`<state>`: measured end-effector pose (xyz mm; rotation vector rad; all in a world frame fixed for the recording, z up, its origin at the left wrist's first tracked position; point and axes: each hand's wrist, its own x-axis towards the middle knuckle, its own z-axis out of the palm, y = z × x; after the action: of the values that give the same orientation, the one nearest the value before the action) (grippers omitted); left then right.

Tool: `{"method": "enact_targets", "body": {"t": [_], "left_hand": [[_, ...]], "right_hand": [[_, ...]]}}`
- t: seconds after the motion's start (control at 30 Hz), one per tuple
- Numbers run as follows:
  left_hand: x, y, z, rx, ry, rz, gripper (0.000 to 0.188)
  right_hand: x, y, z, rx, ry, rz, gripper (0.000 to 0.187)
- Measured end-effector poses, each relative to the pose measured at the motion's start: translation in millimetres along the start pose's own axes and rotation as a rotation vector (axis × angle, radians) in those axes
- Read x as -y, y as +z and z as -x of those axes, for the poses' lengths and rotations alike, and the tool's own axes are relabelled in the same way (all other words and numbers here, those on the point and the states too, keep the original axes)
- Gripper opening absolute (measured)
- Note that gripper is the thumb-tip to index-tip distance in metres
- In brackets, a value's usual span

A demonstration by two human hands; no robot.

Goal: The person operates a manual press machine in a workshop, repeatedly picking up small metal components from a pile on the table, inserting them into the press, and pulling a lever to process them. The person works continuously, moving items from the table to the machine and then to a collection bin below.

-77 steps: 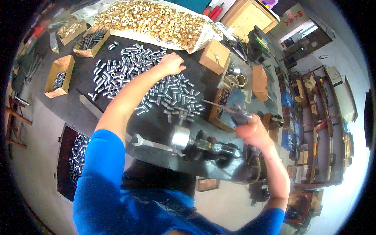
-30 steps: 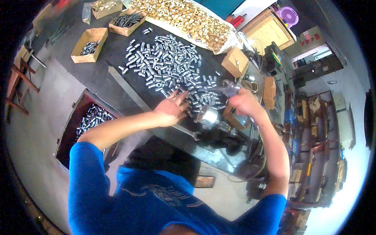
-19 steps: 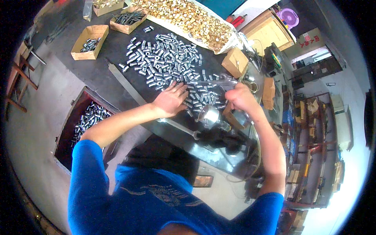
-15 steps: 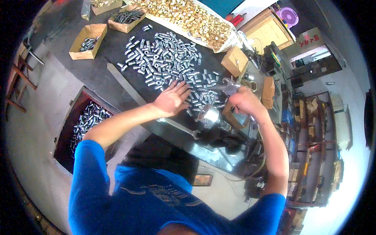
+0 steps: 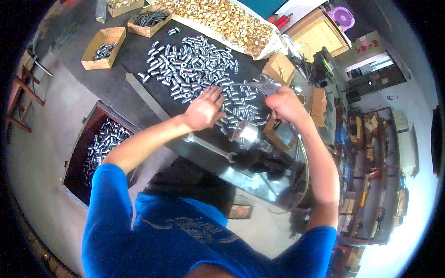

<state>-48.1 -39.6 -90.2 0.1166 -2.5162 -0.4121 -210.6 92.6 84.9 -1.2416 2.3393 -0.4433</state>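
Observation:
Many small silvery metal sleeves point(image 5: 199, 62) lie loose in a wide patch on the dark bench. My left hand point(image 5: 204, 112) rests at the near edge of this patch, fingers stretched out, touching some sleeves and gripping nothing. To the right, my right hand point(image 5: 286, 105) is wrapped round an air blow gun point(image 5: 265, 86). Its thin nozzle points left across the sleeves toward my left fingertips. A thin hose point(image 5: 307, 169) runs down from it along my right forearm. My fingers hide the gun's handle.
Near me lie a double-ended wrench point(image 5: 211, 147), a long flat bar point(image 5: 146, 95) and a round metal fixture point(image 5: 245, 133). Brass-coloured nuts point(image 5: 222, 23) fill a white sack at the back. Cardboard boxes point(image 5: 104, 48) stand far left. A bin point(image 5: 69, 171) of sleeves sits below the bench's left edge.
My right hand has moved slightly left and away from me, turning the blow gun so its nozzle points left. My left hand has shifted slightly, still flat by the sleeves.

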Motion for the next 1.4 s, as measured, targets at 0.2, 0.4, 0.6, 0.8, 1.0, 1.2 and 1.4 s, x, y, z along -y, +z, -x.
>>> {"method": "enact_targets", "body": {"t": [0.2, 0.4, 0.6, 0.8, 1.0, 1.2, 1.4], "left_hand": [[14.4, 10.4, -43.5, 0.041, -0.016, -0.13, 0.052], [17.4, 34.3, -63.5, 0.24, 0.05, -0.164, 0.05], [11.0, 12.9, -57.9, 0.153, 0.055, 0.333, 0.036], [22.1, -20.1, -3.3, 0.103, -0.015, 0.141, 0.039], [0.1, -12.0, 15.4, 0.054, 0.122, -0.028, 0.051], [-13.5, -5.9, 20.2, 0.091, 0.158, 0.017, 0.056], [-25.8, 6.9, 15.6, 0.191, 0.206, -0.01, 0.051]], "right_hand": [[7.1, -4.3, 0.8, -0.1, 0.247, -0.099, 0.021], [7.3, -21.1, 42.7, 0.014, 0.292, -0.028, 0.022], [-4.4, -19.7, 51.6, 0.05, 0.308, -0.03, 0.021], [1.6, 2.7, 37.9, 0.208, 0.136, -0.123, 0.017], [1.4, 1.2, 39.3, 0.199, 0.152, -0.101, 0.019], [20.9, -12.8, 81.0, 0.203, 0.28, 0.019, 0.027], [0.4, -12.3, 96.5, 0.181, 0.286, 0.019, 0.03]]}}
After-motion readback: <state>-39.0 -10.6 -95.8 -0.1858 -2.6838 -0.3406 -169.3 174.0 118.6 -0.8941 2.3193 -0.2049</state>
